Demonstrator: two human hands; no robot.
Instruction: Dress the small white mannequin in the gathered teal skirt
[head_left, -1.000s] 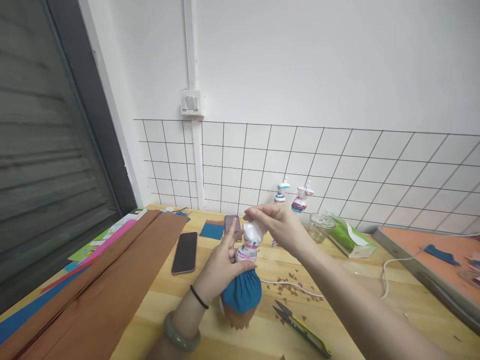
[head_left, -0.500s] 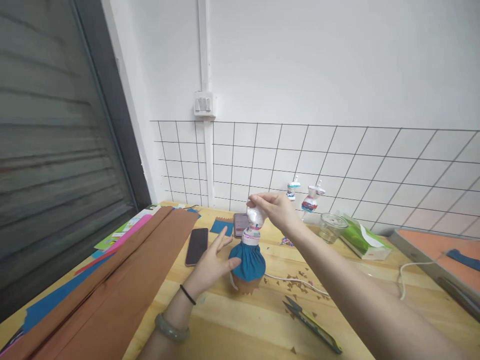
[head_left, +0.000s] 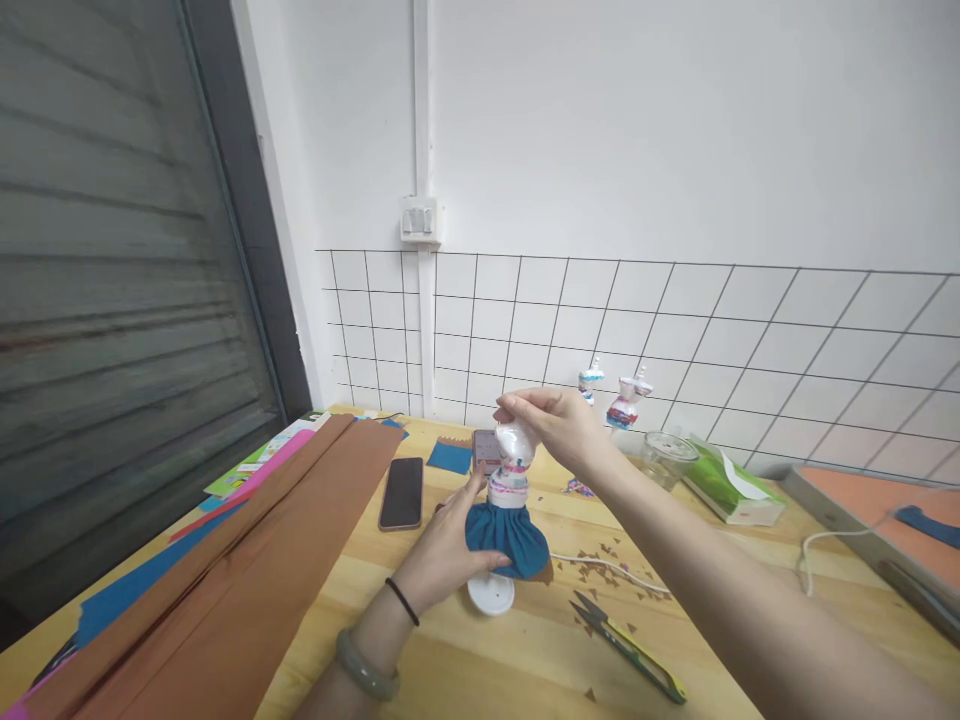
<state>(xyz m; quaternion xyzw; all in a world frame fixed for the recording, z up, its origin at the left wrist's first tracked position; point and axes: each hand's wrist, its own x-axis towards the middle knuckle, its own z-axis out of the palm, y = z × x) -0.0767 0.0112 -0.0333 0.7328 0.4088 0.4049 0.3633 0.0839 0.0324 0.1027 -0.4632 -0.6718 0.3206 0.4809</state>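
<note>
A small dress-form mannequin (head_left: pixel 508 488), white with coloured streaks, wears a gathered blue skirt (head_left: pixel 507 542) with a brown edge showing below it. My right hand (head_left: pixel 559 425) pinches the mannequin at its top. My left hand (head_left: pixel 450 545) is at the skirt's left side, thumb against the lower front and fingers stretched upward, spread apart. Under the skirt a round white base (head_left: pixel 492 594) shows; the form leans slightly. Parts of the fingertips behind the form are hidden.
Snips (head_left: pixel 630 645) lie at the front right, near brown fabric scraps (head_left: pixel 607 570) and a white cable. A phone (head_left: pixel 402 492), blue cloth piece (head_left: pixel 450 456) and brown fabric (head_left: pixel 300 520) lie left. A glass jar (head_left: pixel 667 458) and tissue pack (head_left: pixel 731 485) stand right.
My left hand has moved right and closer round the skirt. The skirt has swung right, and the round white base now shows beneath it. My right hand keeps its pinch at the top.
</note>
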